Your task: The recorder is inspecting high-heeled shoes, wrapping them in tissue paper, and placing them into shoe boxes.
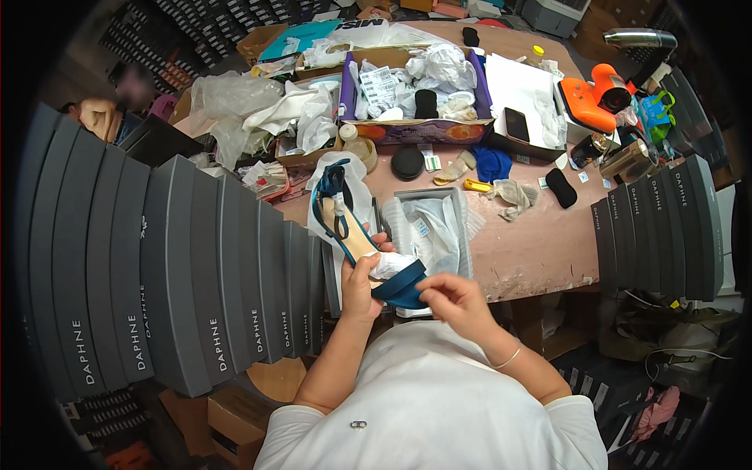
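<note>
A dark teal strappy sandal (405,283) with a beige insole is held above the table edge, its toe pointing down to the right. My left hand (360,288) is closed around its middle, thumb on top. White paper wadding (392,266) fills the toe strap. The curled fingers of my right hand (458,304) pinch the sandal's toe edge. White tissue (360,188) shows behind the heel straps. Just beyond the sandal lies an open grey box (464,235) lined with white paper, holding a white wrapped bundle (431,231).
Tall rows of grey shoeboxes (235,282) rise at my left, with more boxes (658,231) at right. A purple-sided carton (415,131) of crumpled paper stands at the back. A phone (516,124), round black tin (407,164) and orange device (587,106) lie about.
</note>
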### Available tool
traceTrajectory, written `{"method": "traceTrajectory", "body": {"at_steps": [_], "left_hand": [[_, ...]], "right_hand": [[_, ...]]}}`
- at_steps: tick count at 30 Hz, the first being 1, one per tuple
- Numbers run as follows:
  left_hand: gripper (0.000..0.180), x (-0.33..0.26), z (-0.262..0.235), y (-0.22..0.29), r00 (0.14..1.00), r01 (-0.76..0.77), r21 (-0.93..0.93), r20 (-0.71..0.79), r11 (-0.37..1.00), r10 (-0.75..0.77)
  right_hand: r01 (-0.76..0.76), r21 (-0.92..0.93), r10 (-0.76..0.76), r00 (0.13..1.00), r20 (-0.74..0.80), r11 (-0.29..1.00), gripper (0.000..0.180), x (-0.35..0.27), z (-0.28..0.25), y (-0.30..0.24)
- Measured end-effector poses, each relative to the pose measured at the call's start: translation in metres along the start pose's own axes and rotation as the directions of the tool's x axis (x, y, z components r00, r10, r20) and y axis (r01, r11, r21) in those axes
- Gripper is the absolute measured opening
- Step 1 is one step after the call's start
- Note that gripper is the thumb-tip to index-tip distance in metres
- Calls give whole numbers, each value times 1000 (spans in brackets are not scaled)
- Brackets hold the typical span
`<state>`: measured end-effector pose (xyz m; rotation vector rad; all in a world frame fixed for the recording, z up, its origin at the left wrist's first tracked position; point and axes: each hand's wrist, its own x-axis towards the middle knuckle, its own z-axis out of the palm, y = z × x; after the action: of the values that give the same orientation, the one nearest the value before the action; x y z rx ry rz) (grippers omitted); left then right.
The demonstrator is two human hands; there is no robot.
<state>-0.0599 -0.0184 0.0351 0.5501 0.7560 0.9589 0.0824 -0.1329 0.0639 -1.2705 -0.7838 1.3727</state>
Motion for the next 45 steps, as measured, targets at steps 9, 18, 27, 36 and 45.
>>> {"method": "traceTrajectory", "body": {"at_steps": [9,18,27,36,45], "left_hand": [[63,1,-4,-2,944,304,-103,170,947,-285],[44,0,-16,-17,861,509,-351,195,786,-470],[36,4,-2,-16,944,330,-48,23,943,-329],[26,3,6,-23,962,255,97,78,962,-263],[31,13,2,-5,919,359,14,168,933,-356]], "right_hand": [[344,-421,-288,938,193,839,24,42,1,-9],[498,-644,-365,866,341,581,63,34,7,17],[583,-488,-482,812,330,649,58,33,-8,15],[192,-242,-129,959,253,951,22,25,-11,29],[75,53,-87,954,286,996,32,17,-34,31]]}}
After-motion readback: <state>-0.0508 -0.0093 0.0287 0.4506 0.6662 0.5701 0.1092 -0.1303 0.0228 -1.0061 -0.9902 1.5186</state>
